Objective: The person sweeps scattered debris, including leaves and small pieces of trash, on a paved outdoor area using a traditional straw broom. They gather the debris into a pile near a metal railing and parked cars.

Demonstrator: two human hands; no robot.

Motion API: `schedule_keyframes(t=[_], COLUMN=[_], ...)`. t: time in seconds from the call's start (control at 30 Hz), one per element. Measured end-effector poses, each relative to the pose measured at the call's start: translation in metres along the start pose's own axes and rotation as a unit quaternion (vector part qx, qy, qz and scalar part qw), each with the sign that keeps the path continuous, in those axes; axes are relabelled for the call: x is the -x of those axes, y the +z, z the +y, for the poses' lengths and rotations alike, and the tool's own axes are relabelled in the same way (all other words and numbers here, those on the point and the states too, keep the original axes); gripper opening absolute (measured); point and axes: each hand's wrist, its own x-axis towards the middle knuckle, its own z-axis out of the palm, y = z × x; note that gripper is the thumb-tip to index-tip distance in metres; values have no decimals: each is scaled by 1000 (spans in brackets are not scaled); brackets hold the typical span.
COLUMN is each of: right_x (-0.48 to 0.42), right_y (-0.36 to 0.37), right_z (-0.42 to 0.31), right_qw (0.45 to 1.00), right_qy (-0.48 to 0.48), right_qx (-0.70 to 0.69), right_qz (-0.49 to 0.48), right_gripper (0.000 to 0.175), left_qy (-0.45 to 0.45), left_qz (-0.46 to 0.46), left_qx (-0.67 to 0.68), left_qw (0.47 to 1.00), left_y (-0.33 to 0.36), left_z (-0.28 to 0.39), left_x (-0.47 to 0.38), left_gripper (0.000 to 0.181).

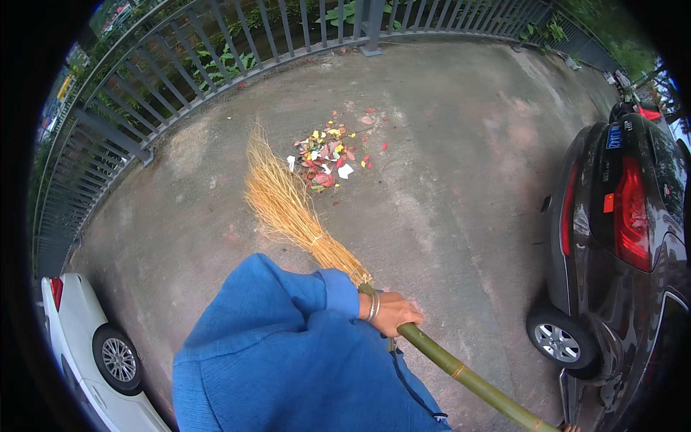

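My left hand [391, 314], below a blue sleeve and metal bangles, is closed around the green bamboo handle [459, 370] of a broom. The broom's straw-coloured twig head [286, 202] fans out on the concrete, pointing up and left, with a tie around its bundle. At the bottom right edge only the fingers of my right hand [570, 427] show, against the handle's far part; the rest is cut off. Just right of the broom's tips lies a loose pile of red, yellow and brownish leaves [324, 154] with white scraps [345, 171] among them.
A grey metal railing [372, 27] curves along the far and left sides, with plants behind it. A dark car [610, 232] stands at the right, a white car [89, 335] at the lower left. Scattered petals or leaves [367, 119] lie beyond the pile on the concrete ground [448, 178].
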Motion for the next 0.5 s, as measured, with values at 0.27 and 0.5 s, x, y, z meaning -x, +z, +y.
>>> schedule_keyframes(t=[0.27,0.5], right_x=[34,92], right_y=[-110,-119], right_z=[-54,-76], right_qw=[981,993], right_qy=[-58,-75], right_qx=[79,-22], right_qz=[167,92], right_gripper=[15,18], left_qy=[67,90], left_qz=[-106,-144], left_qx=[19,-69], left_qw=[992,983], left_y=[-31,-68], left_z=[11,-7], left_x=[-19,-59], left_gripper=[14,11])
